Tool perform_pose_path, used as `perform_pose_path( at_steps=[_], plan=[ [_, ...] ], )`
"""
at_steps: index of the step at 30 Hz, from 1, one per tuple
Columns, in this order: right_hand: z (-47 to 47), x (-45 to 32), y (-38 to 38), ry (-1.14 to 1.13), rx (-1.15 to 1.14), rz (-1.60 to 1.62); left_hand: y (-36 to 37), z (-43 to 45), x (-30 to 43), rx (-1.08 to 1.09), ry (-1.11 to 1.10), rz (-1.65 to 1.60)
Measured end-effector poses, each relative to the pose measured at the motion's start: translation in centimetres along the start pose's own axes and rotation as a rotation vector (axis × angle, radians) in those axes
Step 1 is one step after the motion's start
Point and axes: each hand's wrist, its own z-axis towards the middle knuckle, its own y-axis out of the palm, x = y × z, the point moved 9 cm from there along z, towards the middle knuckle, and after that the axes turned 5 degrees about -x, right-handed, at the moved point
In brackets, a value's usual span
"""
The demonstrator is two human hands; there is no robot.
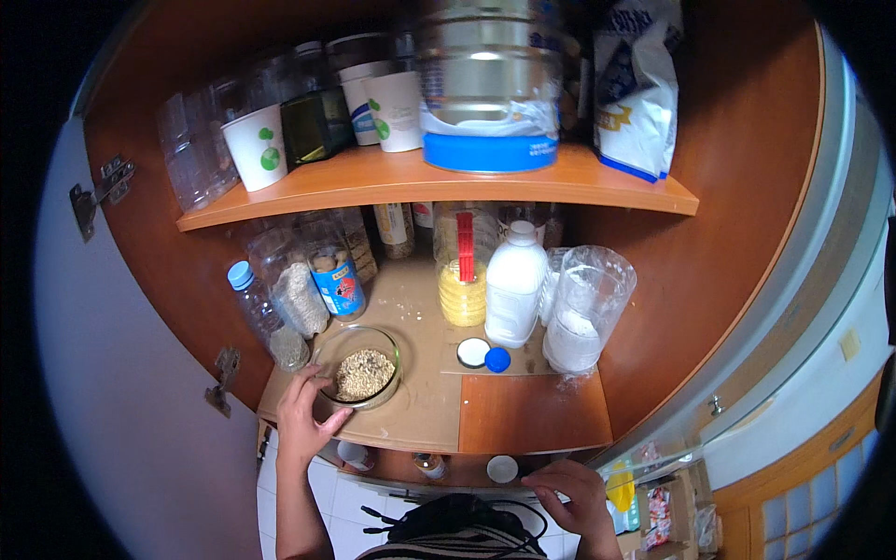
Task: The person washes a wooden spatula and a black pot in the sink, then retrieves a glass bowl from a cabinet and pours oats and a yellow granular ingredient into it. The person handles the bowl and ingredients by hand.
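A clear glass bowl (400, 374) of grain-like flakes (365, 374) stands on the cardboard at the cabinet's front left. My left hand (308, 409) is around its near left side, fingertips at the rim and thumb against the front wall. My right hand (570, 497) hangs below the cabinet floor's front edge, thumb apart from the bent fingers, with nothing seen in it. Closest to its fingertips is a round whitish lid or jar top (502, 469) on a lower level. Behind the bowl stand a blue-capped plastic bottle (269, 318) and a blue-labelled jar (337, 283).
A white jug (516, 287), a jar of yellow grain (462, 297) and an uncapped container of white powder (577, 329) stand to the right. Two caps, white (473, 352) and blue (498, 360), lie before them. An upper shelf (392, 196) holds paper cups and a large tin (490, 150).
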Motion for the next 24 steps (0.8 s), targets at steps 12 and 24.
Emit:
perform_pose_path(
  at_steps=[12,24],
  plan=[
    [-1.0,1.4,-0.6,0.005,0.04,0.079,0.6,0.0,0.8,-0.045,-0.06,0.026],
    [-2.5,2.9,-1.1,0.003,0.079,0.115,-1.0,-1.2,-0.1,0.096,-0.096,-0.092]
  ],
)
